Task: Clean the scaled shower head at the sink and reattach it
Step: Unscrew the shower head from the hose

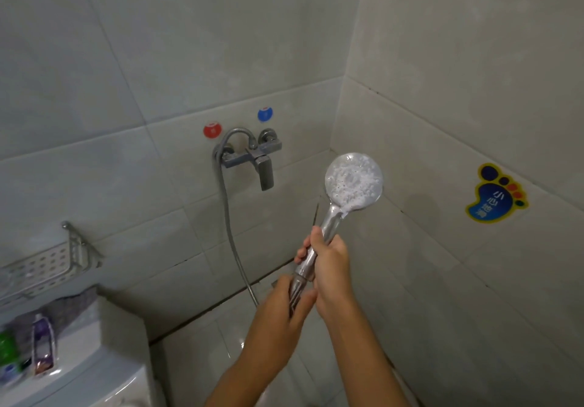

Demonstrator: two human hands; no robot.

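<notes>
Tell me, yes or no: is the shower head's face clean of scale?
No, the shower head held by the right hand has white crust over its round face.

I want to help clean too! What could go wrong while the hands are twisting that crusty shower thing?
1. The left hand grips the hose nut and the right hand the handle of the shower head. If either slips, the head might drop onto the tiled floor.
2. Once loose, the hose could swing down from the mixer tap.
3. White scale on the face may flake off.
</notes>
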